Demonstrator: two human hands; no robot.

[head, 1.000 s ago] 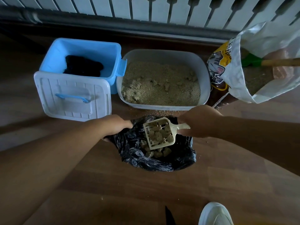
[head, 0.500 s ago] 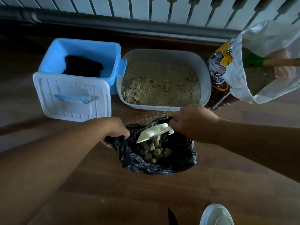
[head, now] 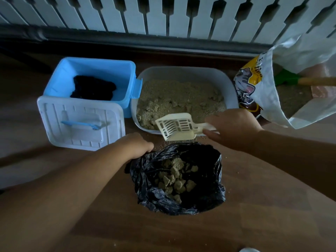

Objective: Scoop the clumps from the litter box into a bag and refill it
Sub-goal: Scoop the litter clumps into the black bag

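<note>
While the left hand (head: 135,145) pinches the black bag (head: 179,179) open at center frame, the right hand (head: 231,129) grips the empty scoop (head: 175,126), blade pointing left. Litter box (head: 183,99) sits just above it, so the right hand's way closer to those clumps.

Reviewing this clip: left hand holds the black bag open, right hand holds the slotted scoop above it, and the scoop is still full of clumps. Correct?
Not quite. The head view shows the scoop empty, its slots clear; the clumps lie inside the black bag. The rest stands: the left hand holds the bag's rim open and the right hand grips the scoop's handle.
</note>
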